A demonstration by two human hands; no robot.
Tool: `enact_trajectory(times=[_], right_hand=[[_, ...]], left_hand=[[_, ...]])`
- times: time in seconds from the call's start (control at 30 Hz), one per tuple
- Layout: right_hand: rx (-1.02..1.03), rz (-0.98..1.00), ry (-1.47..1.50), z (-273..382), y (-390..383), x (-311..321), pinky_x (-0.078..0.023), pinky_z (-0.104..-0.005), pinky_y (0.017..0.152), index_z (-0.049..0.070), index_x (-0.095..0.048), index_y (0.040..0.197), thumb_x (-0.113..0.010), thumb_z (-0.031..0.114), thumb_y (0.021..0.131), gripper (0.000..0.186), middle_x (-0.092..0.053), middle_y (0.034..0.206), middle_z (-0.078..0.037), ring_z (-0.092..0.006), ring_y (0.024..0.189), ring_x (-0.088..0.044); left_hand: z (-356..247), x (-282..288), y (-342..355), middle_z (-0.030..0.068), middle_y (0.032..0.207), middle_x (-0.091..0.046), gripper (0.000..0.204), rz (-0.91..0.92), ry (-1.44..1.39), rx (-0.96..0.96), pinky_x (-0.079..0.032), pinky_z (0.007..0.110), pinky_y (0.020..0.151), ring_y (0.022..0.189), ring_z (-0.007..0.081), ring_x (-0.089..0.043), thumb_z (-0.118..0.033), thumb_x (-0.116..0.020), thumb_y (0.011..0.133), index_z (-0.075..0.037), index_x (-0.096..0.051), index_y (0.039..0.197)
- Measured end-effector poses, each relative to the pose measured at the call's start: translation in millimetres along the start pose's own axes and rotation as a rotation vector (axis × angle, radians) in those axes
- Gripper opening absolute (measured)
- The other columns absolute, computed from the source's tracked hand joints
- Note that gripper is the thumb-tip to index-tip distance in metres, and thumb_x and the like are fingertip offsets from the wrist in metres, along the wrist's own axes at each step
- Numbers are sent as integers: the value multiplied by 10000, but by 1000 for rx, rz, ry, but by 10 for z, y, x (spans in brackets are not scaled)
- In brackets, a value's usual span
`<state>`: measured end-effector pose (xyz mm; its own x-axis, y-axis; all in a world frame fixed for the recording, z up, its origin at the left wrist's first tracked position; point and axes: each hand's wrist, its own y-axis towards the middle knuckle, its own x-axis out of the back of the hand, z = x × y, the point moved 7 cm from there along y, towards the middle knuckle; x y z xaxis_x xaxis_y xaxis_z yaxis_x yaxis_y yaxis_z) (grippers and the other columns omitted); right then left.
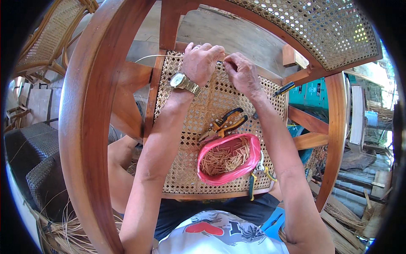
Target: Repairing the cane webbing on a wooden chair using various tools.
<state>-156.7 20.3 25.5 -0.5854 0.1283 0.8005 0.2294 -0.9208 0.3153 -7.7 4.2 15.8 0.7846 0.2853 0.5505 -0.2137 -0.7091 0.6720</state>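
Both my hands work at the far edge of a woven cane seat (179, 171) in a brown wooden chair frame. My left hand (198, 62), with a watch on its wrist, is closed around a thin pale cane strand (158, 55) that trails out to the left. Close beside it, my right hand (243, 73) has its fingers pinched together; what they hold is hidden. Nearer me on the seat lie combination pliers (222, 124) with black and orange handles. Against them sits a pink pouch (226, 179) filled with small wooden pegs (224, 158).
Cutting pliers (257, 174) lie right of the pouch. A black-handled tool (284, 88) rests at the seat's right edge. The chair's thick curved arm (80, 118) rises at left, its cane backrest (313, 25) at far right. Beyond stands a teal crate (311, 95).
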Motion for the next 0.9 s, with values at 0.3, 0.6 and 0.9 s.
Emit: enact_trajectory(times=[0.3,0.6,0.9], right_hand=[[122,150,-257,158,111,-78,-547,-455,782,13,-673,942,-653,84,915,79,-684,911,-157,-373,890,-690],[33,139,-3,84,68,-29,-538,-481,797,-16,-588,1002,-642,31,916,112,-676,940,-229,-420,910,-677],[76,104,-115,109,58,-74,-540,-479,800,-4,-588,986,-594,35,942,59,-651,937,-221,-421,927,-664]], left_hand=[[169,25,15,95,901,-720,132,117,-91,20,-505,458,844,906,324,-677,-233,-690,941,-123,-743,993],[211,112,-37,99,801,-641,96,89,-75,60,-503,447,795,866,325,-639,-166,-737,890,-123,-752,974],[202,96,-46,91,891,-679,82,96,-60,113,-482,446,884,962,313,-648,-190,-740,879,-118,-758,915]])
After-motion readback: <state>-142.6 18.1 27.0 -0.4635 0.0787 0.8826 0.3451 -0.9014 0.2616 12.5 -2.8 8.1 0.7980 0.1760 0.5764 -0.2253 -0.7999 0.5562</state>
